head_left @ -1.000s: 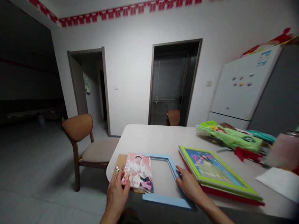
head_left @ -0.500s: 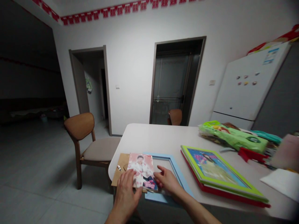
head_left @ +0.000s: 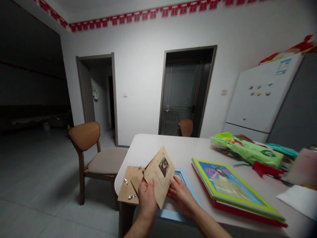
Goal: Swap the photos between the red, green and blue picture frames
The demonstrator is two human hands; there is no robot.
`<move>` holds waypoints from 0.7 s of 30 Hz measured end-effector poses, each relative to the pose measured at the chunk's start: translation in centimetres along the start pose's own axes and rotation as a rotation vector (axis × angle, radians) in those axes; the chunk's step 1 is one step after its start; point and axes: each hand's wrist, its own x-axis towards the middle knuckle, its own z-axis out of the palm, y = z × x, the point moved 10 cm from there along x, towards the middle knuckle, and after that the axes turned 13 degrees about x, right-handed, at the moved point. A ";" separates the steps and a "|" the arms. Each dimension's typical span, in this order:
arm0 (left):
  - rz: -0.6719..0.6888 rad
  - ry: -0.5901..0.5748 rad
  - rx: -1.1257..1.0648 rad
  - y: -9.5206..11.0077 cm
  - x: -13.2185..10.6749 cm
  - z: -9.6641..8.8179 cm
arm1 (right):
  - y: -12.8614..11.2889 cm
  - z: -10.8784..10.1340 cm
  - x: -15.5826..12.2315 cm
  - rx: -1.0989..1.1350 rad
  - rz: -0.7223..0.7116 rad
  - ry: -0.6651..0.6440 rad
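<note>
A tan sheet (head_left: 155,185), stiff-looking with a small dark picture printed or stuck on it, is held up at a tilt above the table. My left hand (head_left: 148,198) grips its lower left side, thumb across the front. At its right edge my right hand (head_left: 182,195) has its fingers curled, with the fingertips partly behind the sheet. Under and beyond it lies a light blue picture frame (head_left: 194,195), partly hidden by the sheet and my right hand. To the left, a brown backing board (head_left: 125,190) with small metal clips rests at the table's corner.
A green-framed picture (head_left: 237,188) lies on a red frame (head_left: 250,211) to the right. Behind them are a green plastic package (head_left: 250,148) and a red object (head_left: 266,170). A wooden chair (head_left: 106,160) stands left of the white table (head_left: 173,142).
The pink photo that lay flat under my hands is out of sight. A tan sheet is now raised and tilted in my left hand, and more of the backing board shows.
</note>
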 end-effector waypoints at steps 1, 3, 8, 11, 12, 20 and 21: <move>-0.024 -0.032 -0.041 -0.8 -0.1 0.5 | 0.3 -0.6 0.3 0.037 -0.001 -0.014; -0.037 -0.038 -0.018 -1.7 -0.3 0.5 | 0.1 -2.0 1.0 0.069 -0.041 -0.031; 0.087 -0.067 0.456 -0.8 -0.8 -0.8 | -0.5 -6.3 3.1 -0.176 -0.030 0.024; 0.174 -0.245 0.750 -0.6 -1.9 0.8 | -0.5 -6.9 3.9 -0.356 -0.056 0.032; 0.196 -0.303 0.821 -0.7 -2.3 1.4 | -0.6 -6.8 4.0 -0.410 -0.072 0.037; 0.264 -0.485 1.088 -1.2 -3.9 3.3 | -1.1 -7.0 4.2 -0.655 -0.123 0.119; 0.261 -0.498 1.113 -1.2 -4.0 3.4 | -1.1 -7.4 4.2 -0.671 -0.120 0.136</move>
